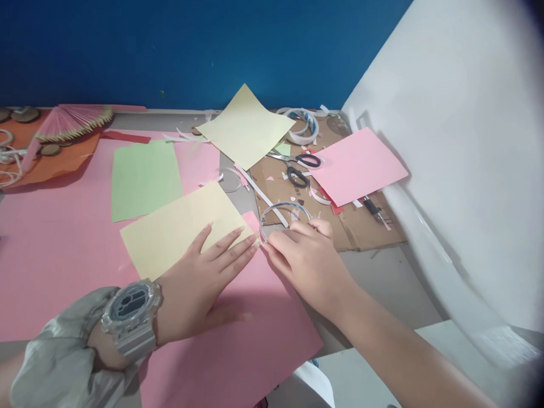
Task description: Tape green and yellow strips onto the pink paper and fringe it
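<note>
My left hand (pixel 204 283), with a watch (pixel 131 309) on its wrist, lies flat with its fingers spread over a pale yellow sheet of paper (pixel 178 229). Beneath that sheet is pink paper (pixel 255 334). My right hand (pixel 312 263) grips a thin roll of tape (pixel 283 205) standing on edge, its fingertips close to the yellow sheet's right corner. Part of the roll is hidden behind the fingers. A narrow white strip (pixel 261 192) runs up and away from the roll.
Black-handled scissors (pixel 297 170) and a cutter (pixel 374 211) lie on cardboard (pixel 272 187) among paper scraps. More tape rolls (pixel 308 127), a second yellow sheet (pixel 246 127), a pink sheet (pixel 359 164) and green paper (pixel 147 181) surround them. A folded pink fan (pixel 74 123) rests far left.
</note>
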### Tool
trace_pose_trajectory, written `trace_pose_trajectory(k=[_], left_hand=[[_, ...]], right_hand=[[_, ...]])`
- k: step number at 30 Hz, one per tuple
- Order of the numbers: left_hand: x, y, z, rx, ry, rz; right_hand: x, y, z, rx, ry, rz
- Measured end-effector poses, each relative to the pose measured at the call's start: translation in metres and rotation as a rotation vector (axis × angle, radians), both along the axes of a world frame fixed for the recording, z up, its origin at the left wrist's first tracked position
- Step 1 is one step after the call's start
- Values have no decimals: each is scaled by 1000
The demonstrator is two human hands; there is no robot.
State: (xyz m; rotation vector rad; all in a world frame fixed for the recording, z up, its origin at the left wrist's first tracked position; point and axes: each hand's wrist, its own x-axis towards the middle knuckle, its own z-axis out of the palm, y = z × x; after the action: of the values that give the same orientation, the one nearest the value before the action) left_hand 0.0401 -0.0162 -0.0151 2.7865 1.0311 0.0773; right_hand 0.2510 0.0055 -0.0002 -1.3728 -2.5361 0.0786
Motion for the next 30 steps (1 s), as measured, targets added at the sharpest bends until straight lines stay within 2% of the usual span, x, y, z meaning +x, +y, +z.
trace_pose_trajectory(k=[6, 14, 30], left_hand=[[0, 0, 0, -20, -7, 2], [0, 0, -1, -37, 12, -1], [0, 0, -1, -41, -18, 8]], right_hand=[[1, 0, -2, 36, -1, 0], [0, 0, -5, 177, -54, 9], [1, 1, -8, 206, -134, 17]])
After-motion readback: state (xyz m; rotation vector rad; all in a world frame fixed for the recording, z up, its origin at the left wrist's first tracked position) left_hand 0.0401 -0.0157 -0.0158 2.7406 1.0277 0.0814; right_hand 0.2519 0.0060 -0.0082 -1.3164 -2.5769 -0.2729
